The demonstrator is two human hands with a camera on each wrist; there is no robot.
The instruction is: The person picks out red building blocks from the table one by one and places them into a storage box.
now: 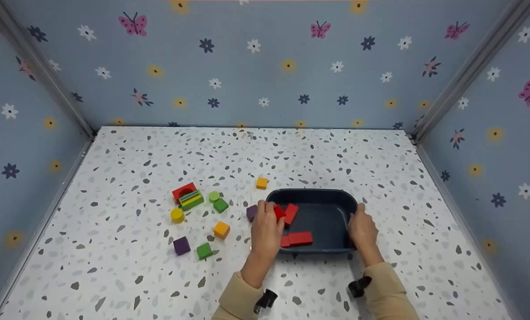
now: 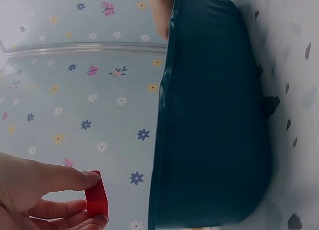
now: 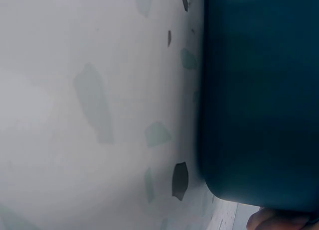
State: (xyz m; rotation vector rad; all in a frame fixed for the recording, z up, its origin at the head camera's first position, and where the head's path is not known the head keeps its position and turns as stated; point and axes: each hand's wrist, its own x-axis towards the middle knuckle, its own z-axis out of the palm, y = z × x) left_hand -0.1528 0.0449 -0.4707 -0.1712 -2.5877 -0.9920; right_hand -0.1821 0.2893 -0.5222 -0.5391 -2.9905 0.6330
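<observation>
In the head view a dark blue basin [image 1: 325,222] sits on the speckled table, with red blocks [image 1: 300,238] lying in its left part. My left hand [image 1: 266,231] is over the basin's left rim and pinches a red block [image 2: 96,195] between thumb and fingers, as the left wrist view also shows. At the opposite end, my right hand [image 1: 363,228] grips the basin's right rim. Only a few fingertips of it [image 3: 276,220] show in the right wrist view, under the basin's edge.
Left of the basin lie loose blocks: a purple one [image 1: 252,213] close to its wall, orange cubes [image 1: 221,230], green cubes [image 1: 204,251], a yellow cylinder [image 1: 177,215], another purple cube [image 1: 182,246] and a red arch [image 1: 184,192] against a green block [image 1: 191,201]. Patterned walls border the table.
</observation>
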